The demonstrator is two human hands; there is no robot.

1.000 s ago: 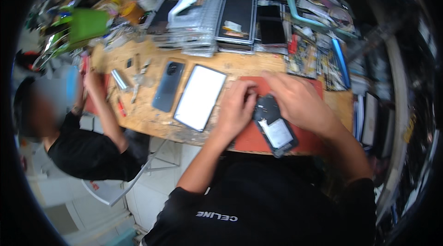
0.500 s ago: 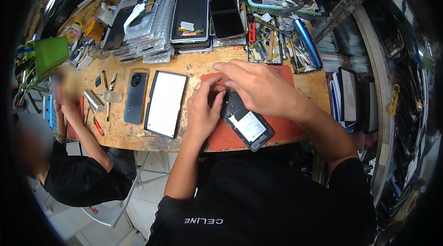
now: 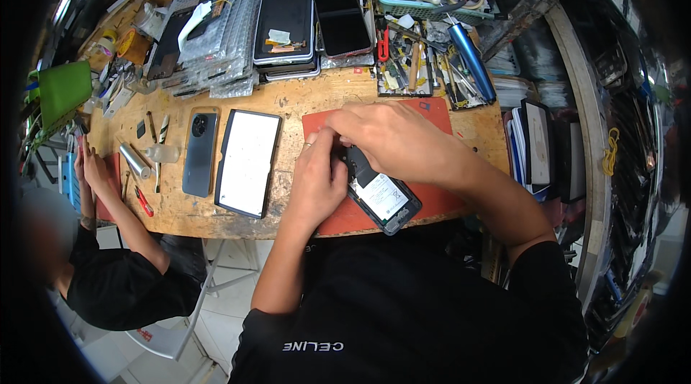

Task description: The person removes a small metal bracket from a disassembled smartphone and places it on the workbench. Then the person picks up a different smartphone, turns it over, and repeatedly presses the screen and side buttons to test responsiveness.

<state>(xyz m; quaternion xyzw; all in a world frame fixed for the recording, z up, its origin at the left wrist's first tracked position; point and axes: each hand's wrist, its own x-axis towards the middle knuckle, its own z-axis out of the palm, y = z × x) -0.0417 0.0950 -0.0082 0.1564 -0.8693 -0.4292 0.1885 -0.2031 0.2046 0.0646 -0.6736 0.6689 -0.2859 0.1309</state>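
Note:
An opened smartphone (image 3: 385, 198) lies tilted on a red mat (image 3: 338, 220), its white-labelled battery and dark inner cover showing. My left hand (image 3: 317, 177) is curled against the phone's upper left edge, fingers closed on it, with a ring on one finger. Over the phone's upper end arches my right hand (image 3: 392, 138), its fingertips pinched together close to the left fingers. The phone's top corner is hidden under both hands, and whatever the right fingertips hold cannot be made out.
Left of the mat lie a white-faced panel with a dark frame (image 3: 248, 162) and a dark phone (image 3: 201, 154). Stacked screens (image 3: 283, 24), a tool tray (image 3: 414, 60), a blue pen-like tool (image 3: 471, 60) and a green basket (image 3: 432, 6) line the back. A co-worker (image 3: 129, 269) sits at left.
My right hand has lowered and turned over the phone's top, its fingertips drawn in toward the left hand. The left hand's fingers have closed up. The whole view has shifted slightly.

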